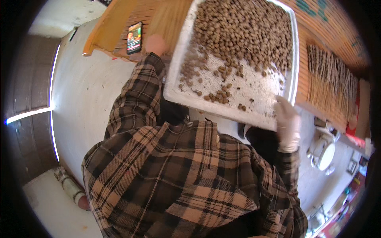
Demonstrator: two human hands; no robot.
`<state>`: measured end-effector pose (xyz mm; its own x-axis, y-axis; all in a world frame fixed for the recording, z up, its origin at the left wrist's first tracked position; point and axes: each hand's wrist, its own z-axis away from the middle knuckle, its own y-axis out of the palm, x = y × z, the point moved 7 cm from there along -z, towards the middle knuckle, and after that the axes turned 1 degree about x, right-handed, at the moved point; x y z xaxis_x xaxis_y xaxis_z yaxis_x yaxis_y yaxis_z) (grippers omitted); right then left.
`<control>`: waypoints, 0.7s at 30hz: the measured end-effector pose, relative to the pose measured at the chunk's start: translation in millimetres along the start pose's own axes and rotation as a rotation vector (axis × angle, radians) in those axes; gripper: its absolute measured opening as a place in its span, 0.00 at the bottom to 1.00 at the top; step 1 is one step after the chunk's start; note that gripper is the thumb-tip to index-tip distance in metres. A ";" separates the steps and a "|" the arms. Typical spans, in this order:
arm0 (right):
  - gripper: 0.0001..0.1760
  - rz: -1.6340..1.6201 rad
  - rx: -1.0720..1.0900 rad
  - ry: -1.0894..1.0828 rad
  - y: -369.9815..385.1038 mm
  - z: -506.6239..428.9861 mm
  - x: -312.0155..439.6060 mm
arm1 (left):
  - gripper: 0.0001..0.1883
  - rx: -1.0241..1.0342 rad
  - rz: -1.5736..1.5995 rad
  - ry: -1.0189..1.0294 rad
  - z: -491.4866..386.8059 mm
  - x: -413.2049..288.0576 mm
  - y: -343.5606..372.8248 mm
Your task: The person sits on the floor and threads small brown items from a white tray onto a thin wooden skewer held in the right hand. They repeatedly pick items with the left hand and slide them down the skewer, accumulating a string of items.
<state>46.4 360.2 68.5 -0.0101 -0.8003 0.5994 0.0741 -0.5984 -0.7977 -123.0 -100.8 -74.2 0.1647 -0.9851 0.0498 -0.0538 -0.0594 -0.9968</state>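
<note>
A shallow white tray (pixel 190 105), perhaps foam, lies tilted in view before me. Many small round brown balls (pixel 244 32) fill its far part, with loose ones scattered over the near part. My right hand (pixel 287 122), in a pale glove, is at the tray's near right corner; it is blurred and its fingers partly hidden. Just left of the tray, my left hand (pixel 156 44) rests at the edge of the wooden table (pixel 169 17), blurred, its fingers not clear. Beside it lies a smartphone (pixel 134 38) with its screen lit.
At the right, a row of thin sticks (pixel 330 86) with dark coated ends lies on the slatted wooden surface. A small round white-topped stool or stand (pixel 326 156) is on the floor at the right. A cylindrical object (pixel 70 187) stands or lies at the lower left by the wall.
</note>
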 end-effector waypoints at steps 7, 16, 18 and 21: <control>0.13 -0.680 0.515 0.211 113.7 51.4 28.8 | 0.13 0.057 0.115 -0.143 1.8 10.4 -11.2; 0.13 -0.706 0.482 0.157 112.9 48.3 24.7 | 0.13 0.050 0.110 -0.101 2.7 21.1 -17.1; 0.12 -0.703 0.508 0.173 115.2 51.0 21.4 | 0.14 0.056 0.223 -0.123 7.1 24.1 -17.5; 0.12 -0.727 0.522 0.219 111.5 52.6 22.0 | 0.13 0.099 0.189 -0.090 6.5 21.6 -18.5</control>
<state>107.0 277.8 -3.9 -0.4148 -0.2546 0.8736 0.4160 -0.9069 -0.0668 -112.1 -119.9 -55.0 0.2485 -0.9586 -0.1393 0.0046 0.1449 -0.9894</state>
